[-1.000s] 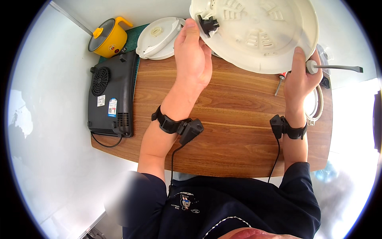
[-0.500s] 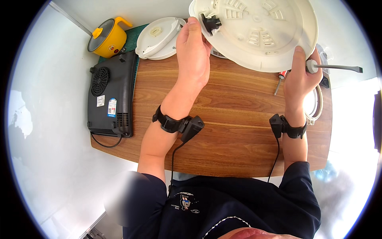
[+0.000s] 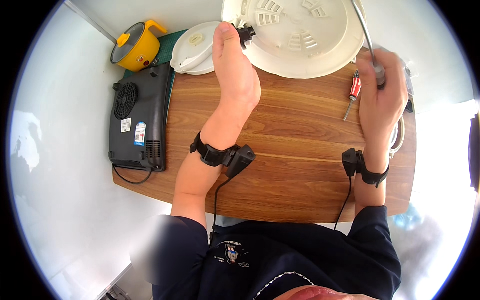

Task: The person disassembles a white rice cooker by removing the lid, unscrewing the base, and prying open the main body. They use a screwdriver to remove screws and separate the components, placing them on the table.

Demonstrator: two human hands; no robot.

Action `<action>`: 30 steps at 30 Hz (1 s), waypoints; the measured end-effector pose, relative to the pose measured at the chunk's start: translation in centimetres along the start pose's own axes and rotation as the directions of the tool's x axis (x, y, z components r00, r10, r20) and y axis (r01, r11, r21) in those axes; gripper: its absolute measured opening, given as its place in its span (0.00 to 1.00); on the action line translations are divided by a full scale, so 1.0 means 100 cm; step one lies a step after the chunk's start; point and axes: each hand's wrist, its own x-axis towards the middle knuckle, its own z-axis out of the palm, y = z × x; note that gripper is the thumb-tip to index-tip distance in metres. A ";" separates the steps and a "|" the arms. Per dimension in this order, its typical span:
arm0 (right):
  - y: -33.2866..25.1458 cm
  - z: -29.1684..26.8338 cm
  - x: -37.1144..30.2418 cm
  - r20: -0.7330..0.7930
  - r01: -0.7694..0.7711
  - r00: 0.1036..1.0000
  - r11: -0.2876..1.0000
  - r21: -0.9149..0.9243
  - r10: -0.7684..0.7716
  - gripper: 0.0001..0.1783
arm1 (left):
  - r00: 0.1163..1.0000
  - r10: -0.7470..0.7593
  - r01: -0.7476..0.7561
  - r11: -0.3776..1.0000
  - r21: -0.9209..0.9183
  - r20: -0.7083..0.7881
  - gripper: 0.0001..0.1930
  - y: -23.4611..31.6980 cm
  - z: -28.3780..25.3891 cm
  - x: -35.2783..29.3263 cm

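A large round off-white plastic shell (image 3: 332, 45) with groups of vent slots is held up at the far side of the table. My left hand (image 3: 236, 75) grips its left edge, thumb up, next to a small black plastic part (image 3: 245, 36) fixed there. My right hand (image 3: 384, 95) is closed around a slotted screwdriver (image 3: 369, 37); its metal shaft points away from me, over the shell's right edge. The right fingers are apart from the shell. Whether the screwdriver's tip touches anything cannot be seen, since it runs out of the picture.
A red-handled screwdriver (image 3: 354, 90) lies left of my right hand. Beyond my left hand sits a white round lid-like part (image 3: 192, 47). At the left stand a black appliance with a fan grille (image 3: 142, 107) and a yellow pot (image 3: 137, 50). A pale ring (image 3: 398, 135) lies by my right wrist.
My right hand has let go of the shell's edge and swung the screwdriver from pointing right to pointing away. The shell has shifted left and away with my left hand.
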 end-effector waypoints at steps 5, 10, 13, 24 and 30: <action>-0.023 0.000 -0.006 0.269 0.039 0.963 0.999 -0.010 -0.035 0.08 | 0.986 0.129 -0.135 0.990 0.049 0.110 0.24 0.002 0.006 -0.007; -0.024 0.005 -0.010 0.358 -0.018 0.933 0.998 -0.059 0.038 0.10 | 0.955 0.213 -0.228 0.973 0.049 0.208 0.23 -0.004 0.008 -0.012; -0.021 0.005 -0.011 0.358 -0.021 0.933 0.998 -0.051 0.038 0.11 | 0.944 0.213 -0.237 0.969 0.067 0.250 0.24 -0.008 0.011 -0.015; -0.011 -0.003 -0.003 0.300 0.164 0.947 0.977 -0.133 -0.118 0.08 | 0.900 0.238 -0.385 0.828 0.409 0.365 0.27 -0.008 0.010 -0.012; -0.011 -0.004 -0.002 0.224 0.264 0.953 0.925 -0.272 -0.205 0.07 | 0.883 0.250 -0.442 0.725 0.528 0.397 0.27 -0.007 0.013 -0.012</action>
